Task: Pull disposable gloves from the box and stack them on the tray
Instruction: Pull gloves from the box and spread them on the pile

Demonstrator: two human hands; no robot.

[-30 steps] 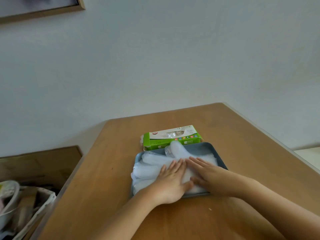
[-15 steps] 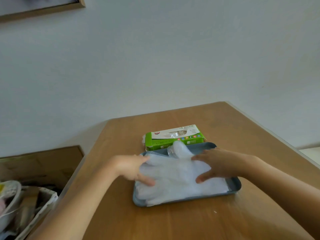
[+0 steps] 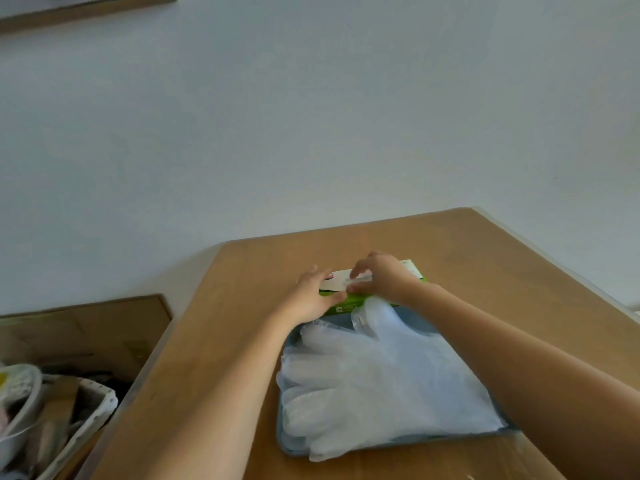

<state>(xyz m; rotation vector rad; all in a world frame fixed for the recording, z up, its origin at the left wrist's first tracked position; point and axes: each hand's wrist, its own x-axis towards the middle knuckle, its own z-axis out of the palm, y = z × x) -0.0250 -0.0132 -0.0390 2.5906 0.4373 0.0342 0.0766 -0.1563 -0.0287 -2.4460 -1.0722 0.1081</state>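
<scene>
— Where are the gloves being kept?
— They are being carried by the tray on the desk. Just behind, the box is being gripped by the left hand, and a clear glove at its opening is being pinched by the right hand.

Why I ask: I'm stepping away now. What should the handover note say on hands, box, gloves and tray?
Left hand grips the left end of the green box, which sits behind the tray.
Right hand pinches the next glove at the box's top opening; not yet pulled out.
Done: glove stack lies on the tray, overhanging its near-left corner.
Left: pull this glove, lay it on the stack, repeat.
</scene>
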